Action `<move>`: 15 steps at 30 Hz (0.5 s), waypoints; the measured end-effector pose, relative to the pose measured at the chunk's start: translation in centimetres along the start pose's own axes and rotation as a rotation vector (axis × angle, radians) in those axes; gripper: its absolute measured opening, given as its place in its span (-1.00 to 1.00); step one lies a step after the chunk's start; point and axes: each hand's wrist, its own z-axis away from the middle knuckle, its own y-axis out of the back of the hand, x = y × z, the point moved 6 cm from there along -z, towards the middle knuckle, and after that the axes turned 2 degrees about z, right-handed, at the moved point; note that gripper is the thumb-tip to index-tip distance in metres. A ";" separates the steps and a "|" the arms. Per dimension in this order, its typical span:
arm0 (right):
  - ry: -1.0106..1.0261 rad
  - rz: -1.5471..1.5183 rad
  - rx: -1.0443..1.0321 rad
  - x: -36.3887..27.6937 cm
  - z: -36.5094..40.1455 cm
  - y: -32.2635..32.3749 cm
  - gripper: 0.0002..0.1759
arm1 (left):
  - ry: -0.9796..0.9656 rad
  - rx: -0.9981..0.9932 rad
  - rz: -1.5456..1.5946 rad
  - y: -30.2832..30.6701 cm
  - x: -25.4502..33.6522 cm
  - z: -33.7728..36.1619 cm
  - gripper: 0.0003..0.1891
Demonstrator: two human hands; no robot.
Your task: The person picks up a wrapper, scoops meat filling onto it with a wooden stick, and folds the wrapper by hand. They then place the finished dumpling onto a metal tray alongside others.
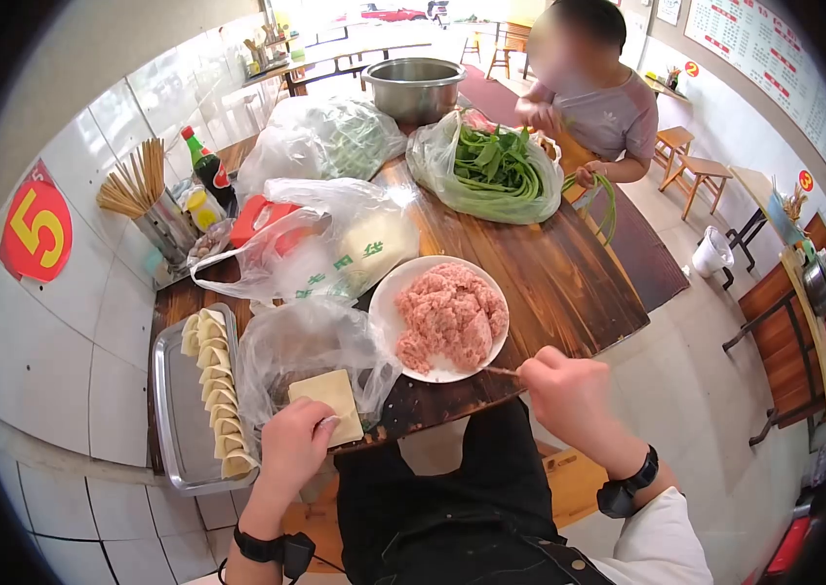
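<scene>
A stack of square pale-yellow wonton wrappers (337, 398) lies by the front table edge, partly in a clear plastic bag (276, 341). My left hand (293, 441) is at its near left corner, thumb and fingers closed on a wrapper's edge. A fist is made by my right hand (566, 392) around a thin brown stick (503, 371), whose far end reaches the rim of a white plate (381, 307). Pink minced meat (452, 317) is heaped on that plate. Left of the bag, a metal tray (177, 409) carries a row of folded wontons (218, 390).
Behind the plate are a plastic bag with white contents (364, 244), a bag of leafy greens (501, 166) and a steel pot (413, 90). Chopsticks (140, 180) and a bottle (206, 168) stand by the wall. Across the table, another person (598, 107) handles green stems.
</scene>
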 end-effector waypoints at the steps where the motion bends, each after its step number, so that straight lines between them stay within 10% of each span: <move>1: -0.028 0.020 0.057 0.2 -0.3 0.8 -0.87 | 0.005 -0.002 0.002 0.1 0.0 -0.1 -0.91; 10: -0.016 0.033 -0.028 0.2 -1.1 0.4 -0.87 | 0.106 0.164 0.243 2.2 -3.1 -1.3 -0.89; 15: -0.078 0.032 -0.066 0.7 -1.3 1.1 -0.90 | 0.461 0.285 1.591 2.2 -7.0 -0.5 -0.63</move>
